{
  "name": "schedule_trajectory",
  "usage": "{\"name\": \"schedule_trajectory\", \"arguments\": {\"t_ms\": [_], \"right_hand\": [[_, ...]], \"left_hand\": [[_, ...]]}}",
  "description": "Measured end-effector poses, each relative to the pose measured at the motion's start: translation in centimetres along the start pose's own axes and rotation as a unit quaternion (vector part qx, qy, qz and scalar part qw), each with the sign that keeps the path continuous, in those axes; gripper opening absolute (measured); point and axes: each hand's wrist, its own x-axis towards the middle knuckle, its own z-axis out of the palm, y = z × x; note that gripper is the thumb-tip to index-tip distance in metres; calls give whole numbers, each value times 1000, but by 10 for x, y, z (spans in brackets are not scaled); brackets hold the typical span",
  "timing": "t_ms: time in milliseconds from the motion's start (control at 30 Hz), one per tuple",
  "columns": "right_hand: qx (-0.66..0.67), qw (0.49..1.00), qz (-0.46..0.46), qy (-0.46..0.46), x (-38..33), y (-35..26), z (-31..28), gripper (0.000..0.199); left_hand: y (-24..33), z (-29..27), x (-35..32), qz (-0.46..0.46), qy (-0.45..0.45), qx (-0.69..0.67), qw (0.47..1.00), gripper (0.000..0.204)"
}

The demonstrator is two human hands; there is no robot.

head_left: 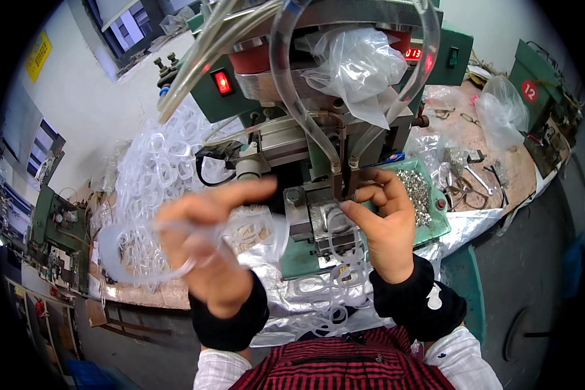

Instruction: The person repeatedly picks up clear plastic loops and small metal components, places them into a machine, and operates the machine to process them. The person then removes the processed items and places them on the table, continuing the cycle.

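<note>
My left hand (208, 240), smeared by motion, is raised left of the machine. It is closed round a clear plastic eyeglass frame (127, 255), whose rims stick out on both sides. My right hand (387, 221) reaches in beside the machine's two upright metal tips (344, 185), its fingers bent and thumb pressed in close. What those fingers pinch is hidden or too small to name. Just below the thumb, another clear frame (342, 237) lies at the metal fixture (322, 218) on the green machine base (296, 263).
Clear plastic frames (169, 156) pile up at the left. A green tray (439, 211) of small metal parts (415, 192) is at the right, with a wrench (480, 180) beyond. Clear hoses (283, 71) and a plastic bag (354, 65) hang above the fixture. More frames (328, 286) lie on foil near me.
</note>
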Motion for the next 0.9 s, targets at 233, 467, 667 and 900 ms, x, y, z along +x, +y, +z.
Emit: {"name": "schedule_trajectory", "arguments": {"t_ms": [233, 467, 667, 900], "right_hand": [[-123, 989, -55, -66, -17, -23, -7, 47], [-668, 730, -141, 42, 19, 32, -106, 27], [-611, 763, -195, 75, 19, 61, -133, 13], [-560, 794, -198, 128, 18, 54, -134, 12]], "left_hand": [[38, 17, -17, -333, -93, -193, 918, 31], [6, 54, -73, -646, -182, -441, 596, 25], [13, 63, -83, -654, -111, -472, 580, 23], [-1, 51, -100, -642, -189, -486, 562, 36]]}}
